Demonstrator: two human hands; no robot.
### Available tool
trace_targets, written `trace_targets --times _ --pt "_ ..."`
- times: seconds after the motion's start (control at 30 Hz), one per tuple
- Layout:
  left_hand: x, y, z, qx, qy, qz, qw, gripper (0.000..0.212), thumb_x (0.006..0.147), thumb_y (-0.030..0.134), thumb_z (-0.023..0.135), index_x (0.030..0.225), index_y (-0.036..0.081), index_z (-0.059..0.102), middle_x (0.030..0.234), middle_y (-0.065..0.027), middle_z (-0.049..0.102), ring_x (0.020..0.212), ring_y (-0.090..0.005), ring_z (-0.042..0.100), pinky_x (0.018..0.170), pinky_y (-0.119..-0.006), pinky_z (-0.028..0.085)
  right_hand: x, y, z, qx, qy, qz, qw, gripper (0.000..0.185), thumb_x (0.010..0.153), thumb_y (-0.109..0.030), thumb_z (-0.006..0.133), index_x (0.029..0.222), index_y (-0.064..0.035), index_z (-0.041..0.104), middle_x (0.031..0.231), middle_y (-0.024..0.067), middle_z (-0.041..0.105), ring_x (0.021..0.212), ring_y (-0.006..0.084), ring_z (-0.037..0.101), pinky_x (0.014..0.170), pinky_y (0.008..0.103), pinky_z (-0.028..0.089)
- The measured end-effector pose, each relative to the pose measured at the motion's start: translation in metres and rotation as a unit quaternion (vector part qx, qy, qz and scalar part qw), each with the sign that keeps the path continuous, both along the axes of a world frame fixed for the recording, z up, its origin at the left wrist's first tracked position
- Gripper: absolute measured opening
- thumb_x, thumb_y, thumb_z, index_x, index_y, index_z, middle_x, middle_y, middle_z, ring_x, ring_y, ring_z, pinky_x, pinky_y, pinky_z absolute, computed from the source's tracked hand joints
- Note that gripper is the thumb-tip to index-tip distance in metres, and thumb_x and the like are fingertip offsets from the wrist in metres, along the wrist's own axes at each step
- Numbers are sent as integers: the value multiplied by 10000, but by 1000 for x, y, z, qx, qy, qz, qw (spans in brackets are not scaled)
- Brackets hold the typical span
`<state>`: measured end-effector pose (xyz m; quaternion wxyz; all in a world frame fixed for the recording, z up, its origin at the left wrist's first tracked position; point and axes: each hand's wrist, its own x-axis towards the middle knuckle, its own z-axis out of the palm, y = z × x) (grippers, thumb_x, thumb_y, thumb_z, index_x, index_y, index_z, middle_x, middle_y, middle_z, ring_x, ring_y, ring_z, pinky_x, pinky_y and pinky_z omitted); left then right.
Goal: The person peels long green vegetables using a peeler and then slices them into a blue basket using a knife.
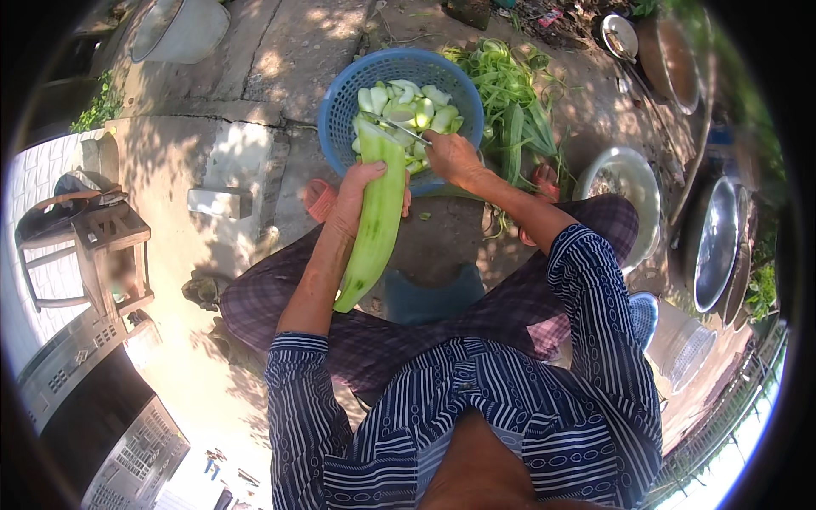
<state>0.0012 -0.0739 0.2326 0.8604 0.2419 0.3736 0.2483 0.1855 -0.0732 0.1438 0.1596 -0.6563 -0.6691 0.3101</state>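
My left hand point(364, 185) grips a long, peeled, pale green gourd point(376, 223) around its upper part. The gourd's cut end points away from me, over the near part of a blue plastic colander basket point(328, 105). In my right hand point(451, 158) is a knife point(411, 132), its blade lying across the gourd's cut end; the handle is mostly hidden by my fingers. Cut gourd pieces point(421, 111) fill the middle of the basket, which rests on the ground between my sandalled feet.
Green peelings point(503, 83) and an unpeeled ridged gourd point(512, 143) lie right of the basket. A metal basin point(656, 204) stands beside my right knee. At left are a brick-shaped block point(220, 203) and a wooden chair point(111, 233). A white bucket point(197, 32) lies far left.
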Motion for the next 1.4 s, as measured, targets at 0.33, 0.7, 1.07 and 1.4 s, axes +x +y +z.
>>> trace_targets --times 0.33,0.7,1.07,1.4 --pt "-10 5 -20 -100 195 88 972 360 704 196 696 977 23 537 752 -88 569 544 -186 571 445 -305 481 -16 -8 77 179 42 169 968 251 732 -82 573 979 -105 537 658 117 614 612 282 620 517 376 487" --pt "-5 8 -5 -110 222 74 966 421 729 231 694 1027 10 495 760 -92 563 539 -192 570 464 -325 516 2 12 6 -128 139 -1 982 276 811 -280 555 910 -23 563 631 122 583 570 212 589 479 335 450" --pt "18 -12 -2 41 123 -71 989 472 709 198 663 1116 64 465 934 -69 557 745 -159 569 534 -310 519 -10 -8 41 -278 547 -128 779 276 763 -237 677 874 4 604 663 33 578 445 62 469 370 192 353" --pt "20 -28 -48 331 324 -105 880 471 672 147 678 1078 38 464 895 -55 554 725 -165 572 525 -316 515 1 5 45 -207 451 -168 852 465 707 -306 720 965 32 532 695 61 583 445 119 494 410 271 413"
